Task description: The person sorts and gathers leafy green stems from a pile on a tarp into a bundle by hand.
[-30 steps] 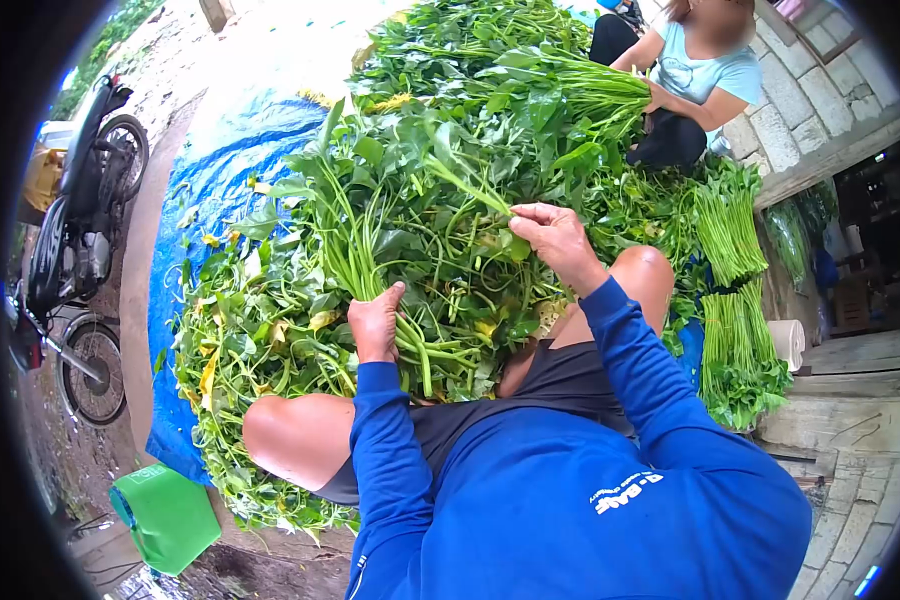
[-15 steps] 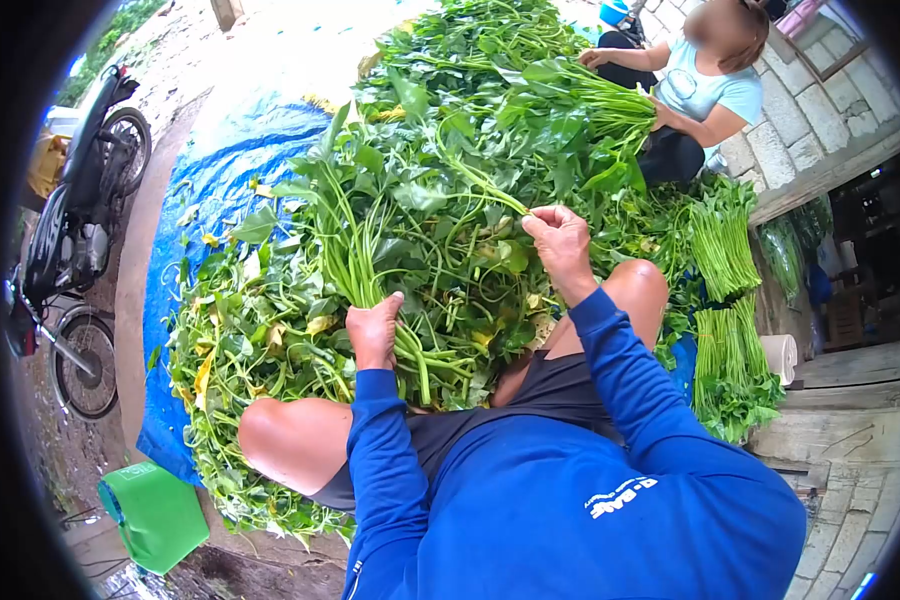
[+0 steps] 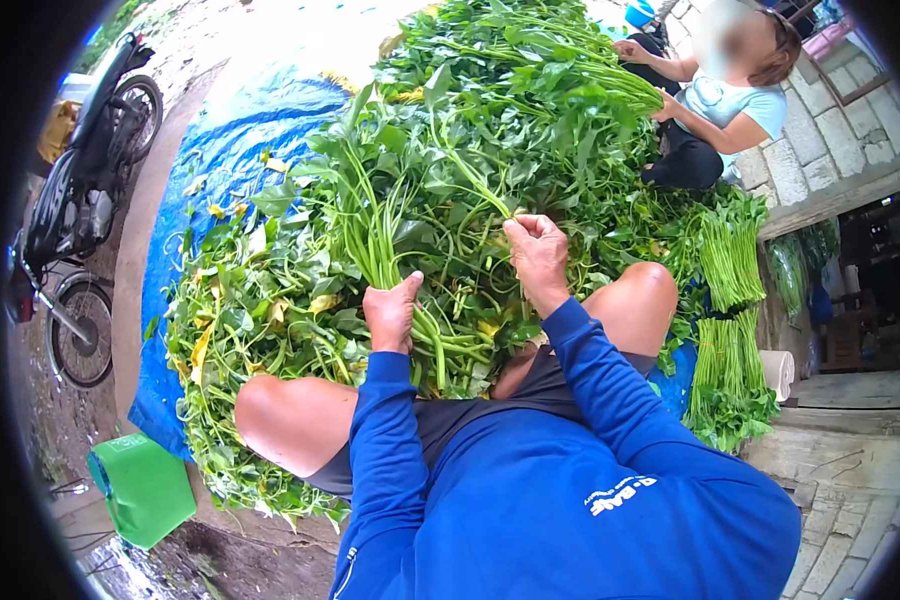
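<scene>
My left hand is closed around a bunch of long-stemmed leafy greens. The leafy tops point away from me, and the cut stem ends stick out below the fist. To the right, my right hand pinches the lower end of a single leafy stem between thumb and fingertips. Its leaves reach up and left toward the bunch. Both hands are above a wide heap of loose greens, with some yellowed leaves among them.
A blue tarp lies under the heap. Stacked bundles of greens stand at right, near a pale roll. Another person sits at upper right holding a large bunch. A motorcycle and a green container are at left.
My right hand has moved left with the pinched stem, closer to the bunch. My left hand has shifted slightly up and right, keeping its hold. The view has tilted a little.
</scene>
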Action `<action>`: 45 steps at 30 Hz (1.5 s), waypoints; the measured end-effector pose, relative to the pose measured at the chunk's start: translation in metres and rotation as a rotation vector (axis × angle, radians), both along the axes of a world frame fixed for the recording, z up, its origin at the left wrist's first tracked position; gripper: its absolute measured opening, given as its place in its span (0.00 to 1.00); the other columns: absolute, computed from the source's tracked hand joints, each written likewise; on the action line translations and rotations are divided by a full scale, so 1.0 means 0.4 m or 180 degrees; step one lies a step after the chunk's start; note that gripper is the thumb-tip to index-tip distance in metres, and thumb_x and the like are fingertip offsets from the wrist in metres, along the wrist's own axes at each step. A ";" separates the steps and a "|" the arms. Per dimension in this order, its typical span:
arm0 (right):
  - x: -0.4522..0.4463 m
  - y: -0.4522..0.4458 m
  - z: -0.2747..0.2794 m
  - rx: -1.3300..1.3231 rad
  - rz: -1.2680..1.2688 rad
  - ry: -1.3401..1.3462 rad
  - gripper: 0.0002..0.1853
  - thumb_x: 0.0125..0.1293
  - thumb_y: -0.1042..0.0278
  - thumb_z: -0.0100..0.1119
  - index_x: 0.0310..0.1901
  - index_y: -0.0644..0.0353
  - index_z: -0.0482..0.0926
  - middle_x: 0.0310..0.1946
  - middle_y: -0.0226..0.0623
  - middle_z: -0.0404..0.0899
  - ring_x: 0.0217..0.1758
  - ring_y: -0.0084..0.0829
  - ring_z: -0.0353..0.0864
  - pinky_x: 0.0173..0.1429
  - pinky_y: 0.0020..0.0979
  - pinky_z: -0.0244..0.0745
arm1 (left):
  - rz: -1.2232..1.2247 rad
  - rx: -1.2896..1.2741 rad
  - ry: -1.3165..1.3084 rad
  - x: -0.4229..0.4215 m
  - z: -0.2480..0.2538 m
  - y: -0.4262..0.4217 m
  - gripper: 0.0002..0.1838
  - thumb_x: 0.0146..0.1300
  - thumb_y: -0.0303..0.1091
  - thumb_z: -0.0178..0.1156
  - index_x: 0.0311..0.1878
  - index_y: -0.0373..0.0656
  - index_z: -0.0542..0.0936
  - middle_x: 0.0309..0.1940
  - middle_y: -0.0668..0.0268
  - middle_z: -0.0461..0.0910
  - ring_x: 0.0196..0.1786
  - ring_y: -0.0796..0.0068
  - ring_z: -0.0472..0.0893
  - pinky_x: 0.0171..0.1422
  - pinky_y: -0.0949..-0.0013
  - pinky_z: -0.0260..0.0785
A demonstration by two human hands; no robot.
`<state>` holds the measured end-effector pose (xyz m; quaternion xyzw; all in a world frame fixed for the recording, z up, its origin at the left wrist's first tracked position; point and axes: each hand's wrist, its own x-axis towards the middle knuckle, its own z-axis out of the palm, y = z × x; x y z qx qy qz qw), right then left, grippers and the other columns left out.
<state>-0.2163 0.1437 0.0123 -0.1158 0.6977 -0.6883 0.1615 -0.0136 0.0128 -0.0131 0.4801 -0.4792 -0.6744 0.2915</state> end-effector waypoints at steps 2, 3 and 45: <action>0.025 -0.002 0.045 -0.0147 0.0015 -0.0515 0.09 0.72 0.67 0.74 0.48 0.60 0.85 0.35 0.26 0.86 0.31 0.16 0.81 0.33 0.23 0.79 | 0.0048 -0.0011 0.0056 0.003 -0.009 0.000 0.12 0.62 0.29 0.81 0.30 0.34 0.87 0.23 0.69 0.83 0.21 0.79 0.78 0.26 0.71 0.70; 0.012 -0.005 0.041 -0.0407 0.0005 -0.0697 0.08 0.73 0.65 0.73 0.48 0.56 0.85 0.33 0.25 0.83 0.27 0.16 0.79 0.27 0.23 0.78 | 0.0053 -0.0009 0.0067 0.006 -0.004 -0.002 0.11 0.62 0.29 0.81 0.31 0.34 0.87 0.24 0.68 0.83 0.21 0.79 0.78 0.26 0.70 0.71; 0.233 -0.108 -0.004 0.0465 0.2340 0.1050 0.28 0.79 0.50 0.57 0.66 0.68 0.81 0.50 0.53 0.87 0.53 0.48 0.87 0.64 0.43 0.81 | 0.0961 0.0833 0.0652 0.077 -0.016 -0.092 0.07 0.65 0.29 0.76 0.35 0.38 0.87 0.28 0.66 0.86 0.27 0.75 0.83 0.32 0.68 0.75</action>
